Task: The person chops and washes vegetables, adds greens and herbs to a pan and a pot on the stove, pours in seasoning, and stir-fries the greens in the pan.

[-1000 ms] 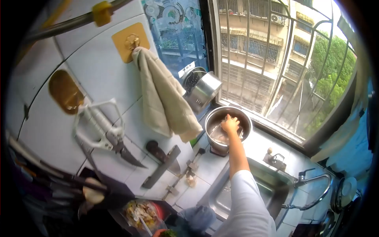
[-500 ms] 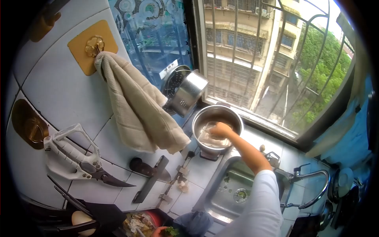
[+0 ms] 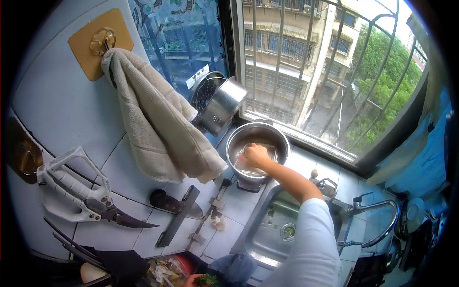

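My right hand (image 3: 255,156) reaches into a steel pot (image 3: 231,143) below the window, its fingers curled at a clear, flat-sided plastic item (image 3: 268,152) inside. The fingertips are partly hidden by the hand itself. At the bottom edge, part of my left hand (image 3: 191,281) is closed round some leafy greens (image 3: 207,279). Beside it lies a container of food scraps (image 3: 165,271) with a red rim.
A steel sink (image 3: 272,234) with a tap (image 3: 382,205) is right of the pot. On the left wall hang a beige towel (image 3: 153,124), white-handled shears (image 3: 81,189) and a knife rack (image 3: 178,216). A perforated steel pan (image 3: 222,105) stands behind the pot.
The view has swung, so the towel and shears sit further left. Inside the pot, my right hand has gone from spread fingers to curled ones. More of my left hand's greens shows.
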### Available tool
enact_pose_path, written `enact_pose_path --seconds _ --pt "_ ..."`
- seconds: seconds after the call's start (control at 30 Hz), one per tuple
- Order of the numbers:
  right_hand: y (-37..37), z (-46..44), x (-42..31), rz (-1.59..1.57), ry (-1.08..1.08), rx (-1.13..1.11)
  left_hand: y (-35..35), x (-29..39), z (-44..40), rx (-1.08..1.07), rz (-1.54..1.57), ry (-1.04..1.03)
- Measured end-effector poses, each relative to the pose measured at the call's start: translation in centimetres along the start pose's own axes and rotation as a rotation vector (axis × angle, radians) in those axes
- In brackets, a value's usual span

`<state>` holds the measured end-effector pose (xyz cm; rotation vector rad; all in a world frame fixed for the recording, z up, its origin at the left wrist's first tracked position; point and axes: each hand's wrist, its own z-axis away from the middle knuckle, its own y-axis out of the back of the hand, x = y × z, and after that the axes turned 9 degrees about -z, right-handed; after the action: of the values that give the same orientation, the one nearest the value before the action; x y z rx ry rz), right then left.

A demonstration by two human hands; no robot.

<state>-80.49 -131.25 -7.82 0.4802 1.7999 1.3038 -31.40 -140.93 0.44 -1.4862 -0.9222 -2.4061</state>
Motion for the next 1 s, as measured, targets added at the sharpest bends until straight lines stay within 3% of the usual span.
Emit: enact_pose_path --seconds 0.17,0.3,0.43,0.6,0.87,0.97,1.0 --pt "-1.5 -1.9 2.0 -0.033 -0.116 -0.036 -0.5 -4.9 -0.7 -0.027 -0.054 -0.051" --pt "-1.6 -2.6 2.1 -0.030 -0.099 -0.028 -0.6 -2.4 -0.5 0.003 0.048 -0.032" --pt "-1.8 -3.3 2.1 0.008 -0.092 -0.052 -0.8 -4.2 -0.9 -0.039 -0.015 0.015" --pt "-1.6 -3.6 1.9 0.014 -0.098 -0.046 -0.9 -2.1 -0.7 -0.037 0.162 0.083" --pt "-1.0 -3.6 1.5 0.029 -0.127 -0.009 -0.3 -1.9 -0.3 -0.015 0.137 0.049" --pt "0.7 -2.8 1.1 -0.153 -0.326 0.229 0.7 -3.9 0.2 -0.005 0.127 0.015" --pt "1.8 -2.8 1.0 -0.186 -0.416 0.195 1.0 -3.4 0.2 -0.020 0.055 0.015"
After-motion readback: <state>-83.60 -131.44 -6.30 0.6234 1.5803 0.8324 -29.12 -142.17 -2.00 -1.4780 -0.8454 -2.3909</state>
